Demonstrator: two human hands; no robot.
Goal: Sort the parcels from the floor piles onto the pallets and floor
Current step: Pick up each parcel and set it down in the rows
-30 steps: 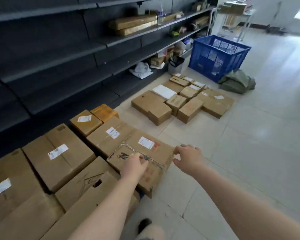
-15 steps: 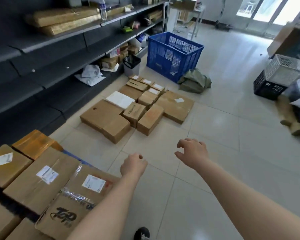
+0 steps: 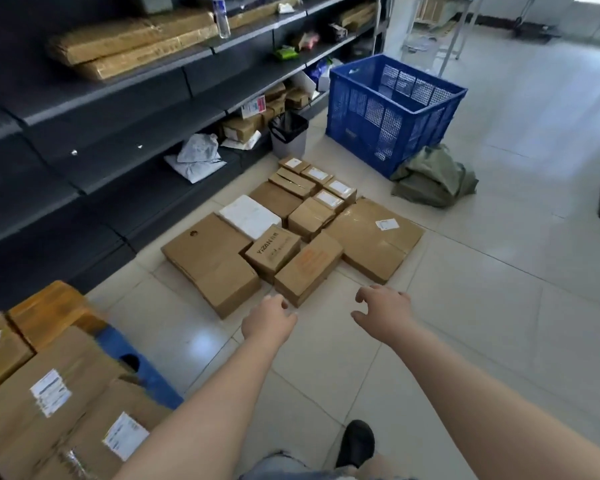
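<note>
Since the earlier frame we have turned away from the stacked boxes (image 3: 49, 386), which now sit only in the lower left of the frame on a blue pallet (image 3: 142, 372), and the flat group of parcels (image 3: 291, 233) on the tiled floor (image 3: 499, 323) has come nearer to the middle of the picture. From the head view, both of our arms reach forward from the bottom edge. Our left hand (image 3: 267, 322) hangs just below centre with its fingers loosely curled and nothing in them; our right hand (image 3: 383, 310) is beside it, a little apart, fingers spread and bent downward, also holding nothing. Neither hand touches a box; both hover over bare tile just short of the nearest brown box (image 3: 309, 268) in the floor group. That group lies side by side in the centre of the frame, among it a white flat parcel (image 3: 248, 216) and several small labelled cartons toward the top. Behind it, upper centre right, stands a blue crate (image 3: 392, 109), with a crumpled green sack (image 3: 433, 178) at its right foot and a small bin (image 3: 290, 135) at its left. Dark shelves (image 3: 84, 140) fill the upper left, carrying long wrapped packages (image 3: 132, 46) and a bottle (image 3: 221, 17). Our dark shoe (image 3: 355, 443) shows at the bottom.
</note>
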